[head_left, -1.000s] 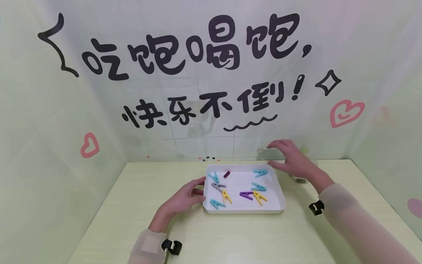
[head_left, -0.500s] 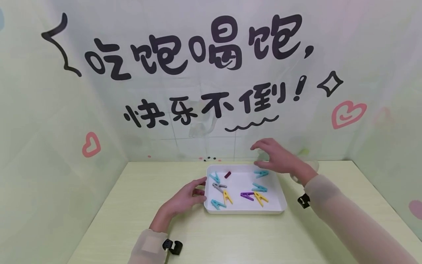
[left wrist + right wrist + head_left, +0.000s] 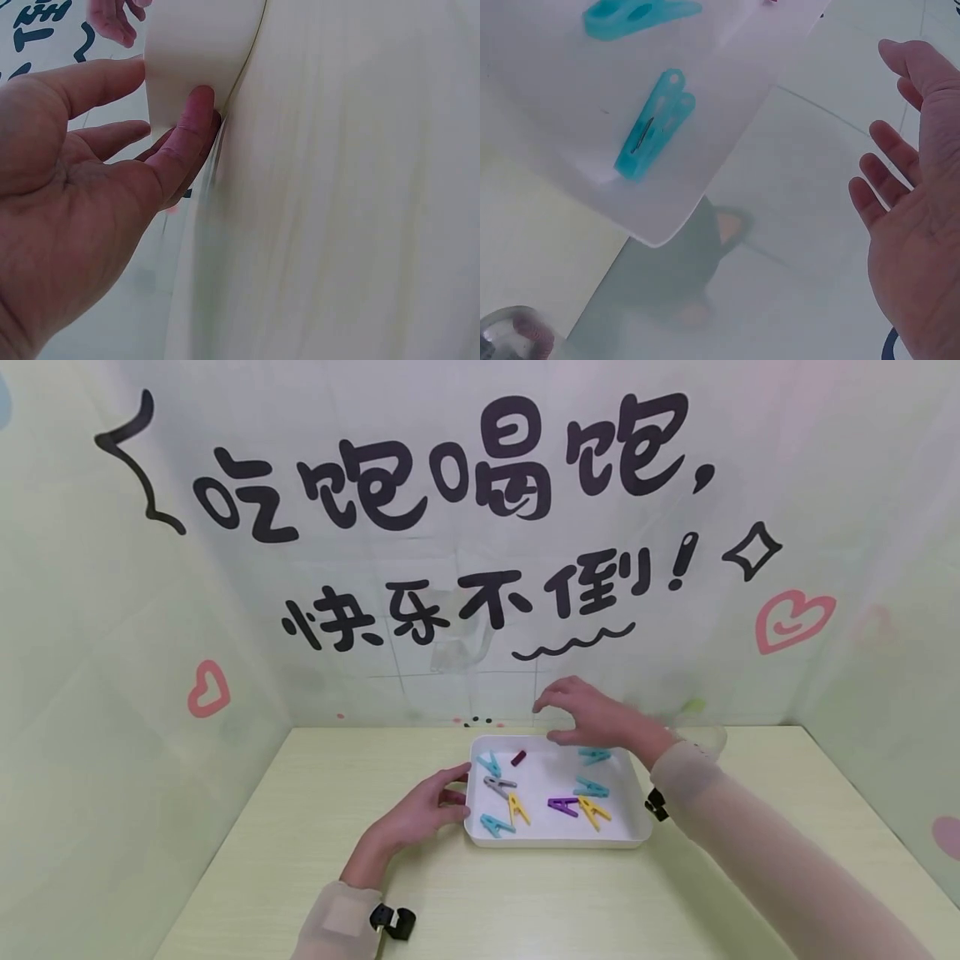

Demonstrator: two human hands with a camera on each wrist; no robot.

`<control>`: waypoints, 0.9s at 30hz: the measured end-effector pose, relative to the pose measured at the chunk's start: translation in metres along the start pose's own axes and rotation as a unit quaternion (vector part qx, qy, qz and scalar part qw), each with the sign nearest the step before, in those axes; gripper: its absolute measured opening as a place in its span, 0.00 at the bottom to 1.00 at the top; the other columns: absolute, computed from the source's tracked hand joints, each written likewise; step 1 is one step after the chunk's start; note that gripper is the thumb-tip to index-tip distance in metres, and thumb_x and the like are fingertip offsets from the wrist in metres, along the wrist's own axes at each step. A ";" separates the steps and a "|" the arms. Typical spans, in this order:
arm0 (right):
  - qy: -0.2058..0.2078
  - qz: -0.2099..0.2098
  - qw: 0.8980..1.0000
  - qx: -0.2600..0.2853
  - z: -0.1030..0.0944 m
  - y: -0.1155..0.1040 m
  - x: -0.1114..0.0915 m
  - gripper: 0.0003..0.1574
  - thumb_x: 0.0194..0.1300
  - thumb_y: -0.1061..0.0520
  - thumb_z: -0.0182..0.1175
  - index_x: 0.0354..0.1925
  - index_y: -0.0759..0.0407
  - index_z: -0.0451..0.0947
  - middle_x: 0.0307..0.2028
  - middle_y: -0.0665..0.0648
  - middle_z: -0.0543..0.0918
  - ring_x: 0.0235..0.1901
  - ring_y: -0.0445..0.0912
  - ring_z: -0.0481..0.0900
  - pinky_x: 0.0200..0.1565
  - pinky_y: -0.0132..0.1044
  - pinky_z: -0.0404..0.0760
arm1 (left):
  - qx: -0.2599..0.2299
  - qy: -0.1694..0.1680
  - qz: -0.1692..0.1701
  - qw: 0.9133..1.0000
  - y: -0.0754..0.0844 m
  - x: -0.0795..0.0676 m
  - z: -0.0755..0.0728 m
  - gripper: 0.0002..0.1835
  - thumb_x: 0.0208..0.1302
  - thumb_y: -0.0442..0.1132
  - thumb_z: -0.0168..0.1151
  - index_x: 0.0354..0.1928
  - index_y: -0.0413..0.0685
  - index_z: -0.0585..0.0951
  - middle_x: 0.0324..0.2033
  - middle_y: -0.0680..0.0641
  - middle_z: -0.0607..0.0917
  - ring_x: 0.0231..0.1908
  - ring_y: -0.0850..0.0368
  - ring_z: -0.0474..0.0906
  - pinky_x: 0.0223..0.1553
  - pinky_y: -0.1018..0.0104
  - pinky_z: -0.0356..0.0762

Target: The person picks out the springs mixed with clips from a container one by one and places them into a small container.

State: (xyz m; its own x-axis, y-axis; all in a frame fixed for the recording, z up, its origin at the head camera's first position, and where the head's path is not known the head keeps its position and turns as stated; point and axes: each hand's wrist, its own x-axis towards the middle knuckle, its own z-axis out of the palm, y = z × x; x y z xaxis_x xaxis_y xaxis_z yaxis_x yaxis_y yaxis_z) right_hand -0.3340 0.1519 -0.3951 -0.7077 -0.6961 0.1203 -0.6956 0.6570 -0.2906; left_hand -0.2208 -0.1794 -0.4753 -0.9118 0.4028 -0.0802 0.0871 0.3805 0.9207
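Note:
A white tray [image 3: 525, 842] lies on the table with several clothespins in it. Teal clothespins [image 3: 592, 788], a grey clothespin [image 3: 497, 785], yellow clothespins [image 3: 594, 812] and a purple clothespin [image 3: 562, 807] are spread over both sides. Near the back left is a small dark red piece [image 3: 519, 758], its kind unclear. My left hand [image 3: 423, 810] touches the tray's left wall with its fingertips; the left wrist view shows the fingers [image 3: 187, 139] against the outside. Above the back rim hovers my right hand [image 3: 592, 714], fingers loosely bent, holding nothing. A teal clothespin [image 3: 649, 124] shows beside it in the right wrist view.
A clear container [image 3: 708, 739] stands at the table's back right, partly hidden by my right arm. Printed curtain-like sheeting [image 3: 360, 693] borders the table's [image 3: 337, 777] back and both sides.
My right hand has moved left, from the tray's back right corner to above the middle of its back rim. My left hand stays at the tray's left wall.

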 end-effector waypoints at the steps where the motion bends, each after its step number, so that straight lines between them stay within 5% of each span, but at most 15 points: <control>1: -0.008 0.002 1.000 0.001 0.003 -0.001 0.003 0.25 0.69 0.49 0.73 0.62 0.45 0.82 0.67 0.56 0.77 0.69 0.56 0.68 0.69 0.56 0.71 | 0.000 0.000 0.000 1.000 0.000 0.000 0.000 0.38 0.74 0.31 0.65 0.81 0.38 0.62 0.72 0.40 0.72 0.60 0.45 0.78 0.60 0.52 0.78; 27: -0.131 0.033 0.991 -0.017 0.050 -0.013 0.038 0.17 0.71 0.52 0.72 0.56 0.37 0.87 0.67 0.53 0.77 0.67 0.54 0.68 0.68 0.55 0.71 | -0.001 -0.002 -0.003 1.000 0.000 0.001 0.000 0.39 0.74 0.31 0.66 0.82 0.39 0.62 0.72 0.39 0.72 0.60 0.45 0.79 0.60 0.51 0.79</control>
State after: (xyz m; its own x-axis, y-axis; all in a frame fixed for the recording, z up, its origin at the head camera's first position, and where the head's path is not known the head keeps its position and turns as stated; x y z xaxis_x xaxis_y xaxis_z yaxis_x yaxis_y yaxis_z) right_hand -0.3461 0.1026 -0.4345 -0.6984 -0.6998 -0.1497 -0.6558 0.7096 -0.2577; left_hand -0.2214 -0.1790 -0.4754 -0.9110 0.4030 -0.0879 0.0798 0.3813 0.9210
